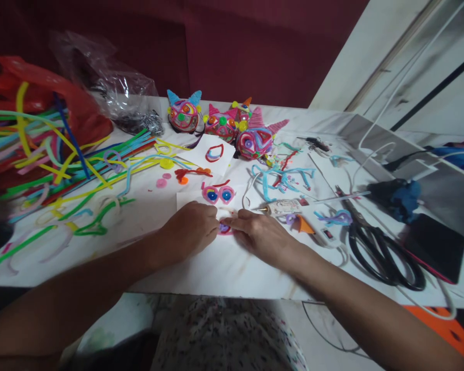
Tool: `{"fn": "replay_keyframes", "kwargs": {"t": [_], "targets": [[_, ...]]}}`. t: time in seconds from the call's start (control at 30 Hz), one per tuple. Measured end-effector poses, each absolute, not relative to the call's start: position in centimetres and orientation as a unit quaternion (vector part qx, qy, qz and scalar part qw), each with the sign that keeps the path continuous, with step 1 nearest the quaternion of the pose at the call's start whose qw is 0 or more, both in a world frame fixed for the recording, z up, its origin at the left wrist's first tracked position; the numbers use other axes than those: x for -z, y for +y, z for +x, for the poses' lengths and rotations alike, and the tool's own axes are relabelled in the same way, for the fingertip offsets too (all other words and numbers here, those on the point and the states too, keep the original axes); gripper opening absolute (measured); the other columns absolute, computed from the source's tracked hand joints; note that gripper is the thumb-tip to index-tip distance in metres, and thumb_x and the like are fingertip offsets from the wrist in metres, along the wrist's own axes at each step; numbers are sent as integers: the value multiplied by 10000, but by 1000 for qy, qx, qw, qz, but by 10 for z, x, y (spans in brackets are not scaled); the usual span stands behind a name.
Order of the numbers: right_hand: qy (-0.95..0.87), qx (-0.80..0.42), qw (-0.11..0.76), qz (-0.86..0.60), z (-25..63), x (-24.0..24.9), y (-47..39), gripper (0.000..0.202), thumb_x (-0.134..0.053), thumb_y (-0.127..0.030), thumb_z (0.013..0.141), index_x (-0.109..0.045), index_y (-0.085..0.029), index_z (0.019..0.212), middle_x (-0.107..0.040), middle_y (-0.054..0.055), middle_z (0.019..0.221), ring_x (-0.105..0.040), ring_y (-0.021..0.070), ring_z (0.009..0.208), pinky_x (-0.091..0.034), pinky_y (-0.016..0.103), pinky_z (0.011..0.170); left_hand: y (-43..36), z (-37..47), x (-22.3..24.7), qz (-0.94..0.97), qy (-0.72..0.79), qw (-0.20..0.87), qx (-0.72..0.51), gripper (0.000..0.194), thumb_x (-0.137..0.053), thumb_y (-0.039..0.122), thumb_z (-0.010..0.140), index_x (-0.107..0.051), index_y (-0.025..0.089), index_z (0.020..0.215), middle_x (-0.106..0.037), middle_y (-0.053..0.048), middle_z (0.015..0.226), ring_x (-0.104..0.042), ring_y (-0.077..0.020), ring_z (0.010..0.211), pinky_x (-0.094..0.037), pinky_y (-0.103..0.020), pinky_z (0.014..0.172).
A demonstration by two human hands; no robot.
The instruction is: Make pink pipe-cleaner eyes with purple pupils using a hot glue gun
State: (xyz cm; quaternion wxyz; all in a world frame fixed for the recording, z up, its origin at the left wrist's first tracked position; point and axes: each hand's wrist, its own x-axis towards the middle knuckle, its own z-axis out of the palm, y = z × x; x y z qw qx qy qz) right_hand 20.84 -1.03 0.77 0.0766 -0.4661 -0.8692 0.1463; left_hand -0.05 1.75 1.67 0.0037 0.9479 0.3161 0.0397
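Observation:
At the table's front middle, my left hand (189, 229) is closed, its fingertips at the left edge of a small pink-and-purple pipe-cleaner piece (225, 230). My right hand (261, 234) pinches the same piece from the right, with the index finger lying over its top. The fingers cover much of it. A white paper sheet (183, 200) lies under the left fingers. Just beyond the hands sits a pink pipe-cleaner pair of eyes (219, 195) with blue centres. A glue gun (288, 206) rests to the right of my right hand.
Colourful pipe cleaners (58, 149) and a red bag (42, 87) fill the left. Several wrapped animal heads (220, 123) stand at the back. Right are large black-handled scissors (382, 247), a dark phone-like slab (435, 247), an orange cone (304, 225), light-blue scraps (268, 180) and loose white cables.

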Motion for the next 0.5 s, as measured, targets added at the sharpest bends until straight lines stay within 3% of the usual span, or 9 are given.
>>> {"fn": "replay_keyframes", "kwargs": {"t": [0.23,0.5], "targets": [[-857,-182,182,-447,224,-20,-15,402,-481,-67,921,-724,-190,1216,-720,81,951,-663,178,818,-490,303,749,17,-2,-18,950,312,1,-33,198,-587,227,951,-719,153,824,-652,-43,789,-595,-171,752,-397,-295,696],[-834,-112,228,-491,271,-41,-37,358,-488,-111,893,-750,-183,1126,-775,101,998,-725,210,819,-544,315,736,22,-5,-19,950,307,47,-40,279,-559,226,978,-653,149,728,-612,-32,749,-567,-156,718,-363,-289,657]]}}
